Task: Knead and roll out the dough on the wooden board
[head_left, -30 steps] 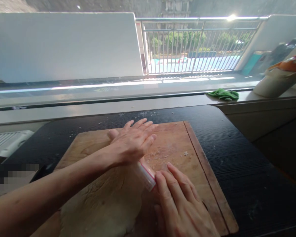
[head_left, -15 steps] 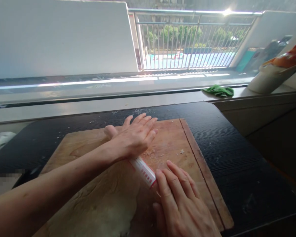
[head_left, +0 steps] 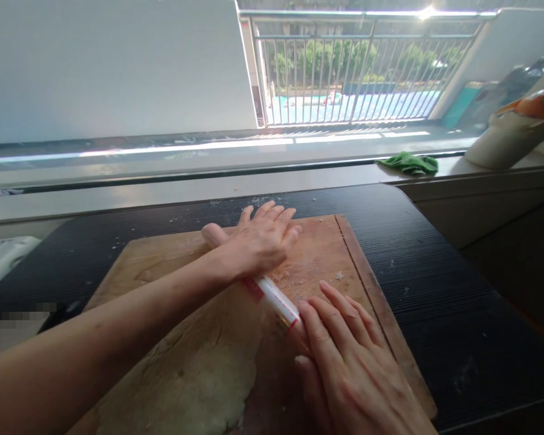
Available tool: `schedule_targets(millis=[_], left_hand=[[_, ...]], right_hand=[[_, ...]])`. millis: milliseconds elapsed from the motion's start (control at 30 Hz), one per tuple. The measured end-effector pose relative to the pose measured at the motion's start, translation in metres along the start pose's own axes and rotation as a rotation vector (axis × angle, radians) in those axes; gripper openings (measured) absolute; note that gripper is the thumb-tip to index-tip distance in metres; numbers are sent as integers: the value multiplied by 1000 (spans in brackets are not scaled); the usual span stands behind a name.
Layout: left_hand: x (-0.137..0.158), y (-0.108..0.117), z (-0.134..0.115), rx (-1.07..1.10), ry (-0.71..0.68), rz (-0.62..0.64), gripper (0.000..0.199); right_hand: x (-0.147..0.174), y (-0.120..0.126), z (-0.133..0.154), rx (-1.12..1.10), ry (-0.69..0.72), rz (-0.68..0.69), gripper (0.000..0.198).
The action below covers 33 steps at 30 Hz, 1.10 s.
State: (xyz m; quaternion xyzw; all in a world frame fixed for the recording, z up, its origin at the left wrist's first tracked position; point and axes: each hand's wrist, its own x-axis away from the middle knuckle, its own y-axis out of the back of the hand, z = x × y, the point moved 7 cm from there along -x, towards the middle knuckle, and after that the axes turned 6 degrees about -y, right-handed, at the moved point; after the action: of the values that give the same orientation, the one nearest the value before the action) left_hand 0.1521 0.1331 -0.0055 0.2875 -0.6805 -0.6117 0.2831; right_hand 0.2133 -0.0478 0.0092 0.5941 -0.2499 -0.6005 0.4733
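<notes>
A rolling pin (head_left: 278, 301) with a white and red printed wrap lies diagonally on a wooden cutting board (head_left: 317, 238). My left hand (head_left: 268, 243) rests on its far part, palm down with fingers stretched out; the pin's rounded end (head_left: 214, 234) shows beyond the wrist. My right hand (head_left: 351, 356) lies flat over the near part, its fingers extended, hiding that end. To the left of the pin, a rolled-out sheet of pale dough (head_left: 199, 386) spreads over the board, partly covered by my left forearm.
Under the board is a black table (head_left: 417, 266) dusted with flour and crumbs. Behind it runs a windowsill bearing a green cloth (head_left: 408, 163) and a pale container (head_left: 498, 142) with something orange on top. A white ribbed object (head_left: 6, 257) stands at the left.
The rolling pin has turned under my hands: its red lettering has gone from sight and a red patch now shows. Both hands have shifted slightly forward and right. The view has moved a little.
</notes>
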Motion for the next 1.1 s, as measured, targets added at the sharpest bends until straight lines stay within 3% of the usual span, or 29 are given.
schedule_targets(millis=[67,233,333,567,667,833,967,1100], left_hand=[[0,0,-2,6,-8,0,59],[39,1,12,-22,11,-13,58],[48,1,17,-40,30,-8,58],[-10,-4,-7,-8,-31,-10,61],[-19,-2,-18,-27,-66,-68,59],[17,-1,-13,28,-70,-97,53],[50,17,-7,50,-36,-281,44],[49,21,-6,66,-47,-336,40]], right_hand=[[2,1,3,40,13,-18,37],[17,-4,23,52,122,-20,39],[17,-4,23,22,112,-21,40],[3,-1,-3,13,-49,53,39],[7,-1,-4,52,-86,21,39],[21,-2,9,80,53,-24,38],[21,0,8,61,81,-1,37],[15,2,4,29,63,-16,35]])
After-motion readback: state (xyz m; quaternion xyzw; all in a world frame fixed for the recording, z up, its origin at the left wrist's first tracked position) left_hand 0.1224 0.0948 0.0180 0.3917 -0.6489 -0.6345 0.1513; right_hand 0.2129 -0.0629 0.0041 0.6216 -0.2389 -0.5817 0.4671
